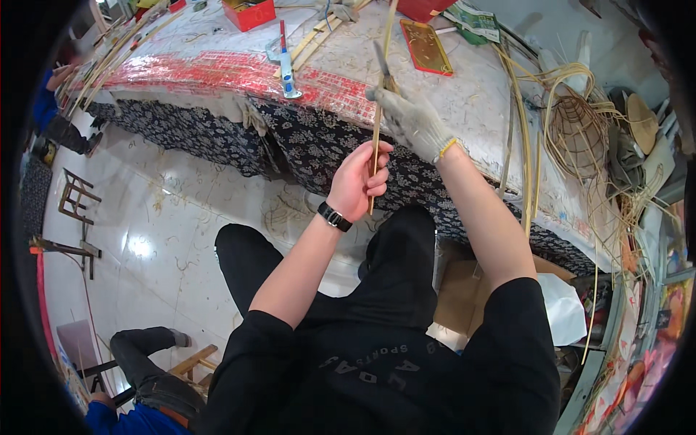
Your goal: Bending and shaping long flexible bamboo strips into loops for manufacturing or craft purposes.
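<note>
Two hands share one thin, pale bamboo strip (375,148) above my lap: my bare left hand (357,181) pinches its lower end, while my grey-gloved right hand (412,119) grips a dark-bladed knife (382,64) against it, near the cluttered table (464,109).

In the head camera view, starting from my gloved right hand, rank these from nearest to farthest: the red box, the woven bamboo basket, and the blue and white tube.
From the gloved right hand:
1. Blue and white tube, upright on the table, to its left.
2. Woven bamboo basket, on the table's right end.
3. Red box, at the table's far edge, upper left.
</note>
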A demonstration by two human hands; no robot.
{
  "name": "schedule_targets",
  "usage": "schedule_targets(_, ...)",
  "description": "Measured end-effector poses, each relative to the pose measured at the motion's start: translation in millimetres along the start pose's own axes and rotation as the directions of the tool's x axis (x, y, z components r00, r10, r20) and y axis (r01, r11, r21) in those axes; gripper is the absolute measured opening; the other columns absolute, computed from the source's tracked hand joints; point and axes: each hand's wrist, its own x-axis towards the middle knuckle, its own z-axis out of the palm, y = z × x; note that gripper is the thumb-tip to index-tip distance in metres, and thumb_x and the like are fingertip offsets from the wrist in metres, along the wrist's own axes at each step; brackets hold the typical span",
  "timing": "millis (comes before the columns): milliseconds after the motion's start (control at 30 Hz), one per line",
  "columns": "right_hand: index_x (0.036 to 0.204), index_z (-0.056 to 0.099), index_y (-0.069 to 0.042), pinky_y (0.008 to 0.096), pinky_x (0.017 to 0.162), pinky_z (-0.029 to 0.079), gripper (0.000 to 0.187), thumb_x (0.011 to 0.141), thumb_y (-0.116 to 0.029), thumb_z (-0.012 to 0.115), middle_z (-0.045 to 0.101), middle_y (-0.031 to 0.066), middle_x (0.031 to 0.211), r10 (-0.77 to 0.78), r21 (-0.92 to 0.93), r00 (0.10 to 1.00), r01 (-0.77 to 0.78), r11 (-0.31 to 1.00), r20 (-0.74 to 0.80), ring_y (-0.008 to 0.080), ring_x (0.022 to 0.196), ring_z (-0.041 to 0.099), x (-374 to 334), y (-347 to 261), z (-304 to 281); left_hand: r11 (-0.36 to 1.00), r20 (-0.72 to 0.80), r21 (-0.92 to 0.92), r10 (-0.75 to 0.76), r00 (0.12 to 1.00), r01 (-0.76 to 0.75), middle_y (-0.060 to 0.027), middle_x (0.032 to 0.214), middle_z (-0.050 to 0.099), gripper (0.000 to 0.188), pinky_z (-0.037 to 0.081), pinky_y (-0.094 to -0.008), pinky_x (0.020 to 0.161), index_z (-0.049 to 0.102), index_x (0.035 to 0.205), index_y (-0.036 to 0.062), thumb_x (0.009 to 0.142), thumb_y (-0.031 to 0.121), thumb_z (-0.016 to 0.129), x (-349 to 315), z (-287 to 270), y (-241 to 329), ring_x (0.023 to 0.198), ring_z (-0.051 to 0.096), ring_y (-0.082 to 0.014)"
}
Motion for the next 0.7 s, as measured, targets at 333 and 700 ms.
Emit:
schedule_targets(333,0.114,0.062,-0.006,0.0206,0.04,0.023,0.029,0.101,-0.032,0.061,0.04,-0.0074,0.065,0.009,0.615,0.998,-0.049,0.787,0.068,0.0035,0.049,0.033,-18.5,-37.7,1.6,0.907,0.056,0.381,0.169,0.984,-0.177,-0.0074,0.104,0.061,0.046,0.049,-0.0271,0.07,0.051,0.133,0.0001,0.11,0.035,0.034,-48.5,42.4,8.1,0.082,0.061,-0.0148)
schedule_targets(700,0.117,0.061,-0.007,0.0201,0.043,0.027,0.029,0.103,-0.032,0.059,0.04,-0.0069,0.067,-0.153,0.632,0.972,0.008,0.775,0.176,0.004,0.05,0.034,-37.5,-56.7,-4.7,0.871,0.054,0.47,0.133,0.99,-0.143,-0.0023,0.086,0.059,0.036,0.045,-0.0232,0.061,0.053,0.127,0.0012,0.111,0.029,0.037,-69.8,69.1,15.2,0.069,0.055,-0.0086)
